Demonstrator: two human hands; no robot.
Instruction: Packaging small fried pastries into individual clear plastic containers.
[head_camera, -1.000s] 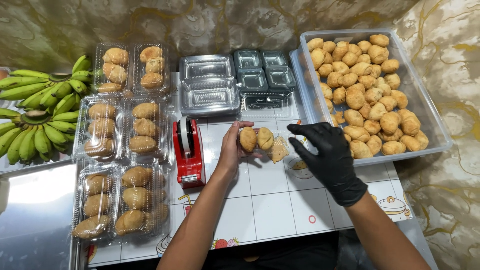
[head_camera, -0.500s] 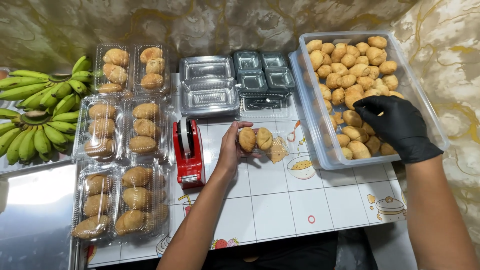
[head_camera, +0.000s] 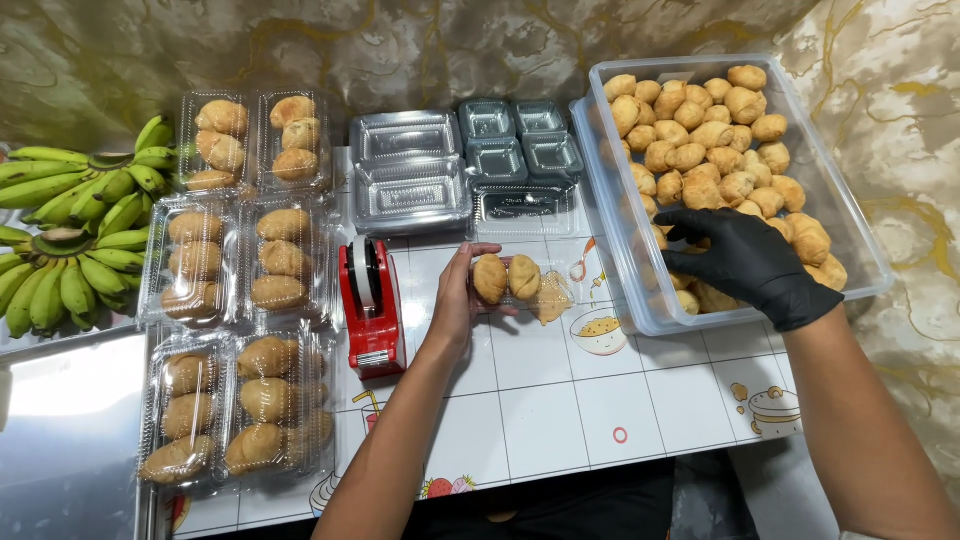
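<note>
Pastries (head_camera: 507, 277), light and crumbly: my left hand (head_camera: 456, 300) cups their clear box; gloved right hand (head_camera: 745, 258) closes over bin (head_camera: 860, 262) pieces, centre-right.

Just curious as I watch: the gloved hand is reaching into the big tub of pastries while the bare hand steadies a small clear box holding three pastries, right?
Nearly. In the head view the small clear box under the bare left hand holds two pastries, not three. The rest stands: the gloved right hand is in the big tub of pastries.
</note>
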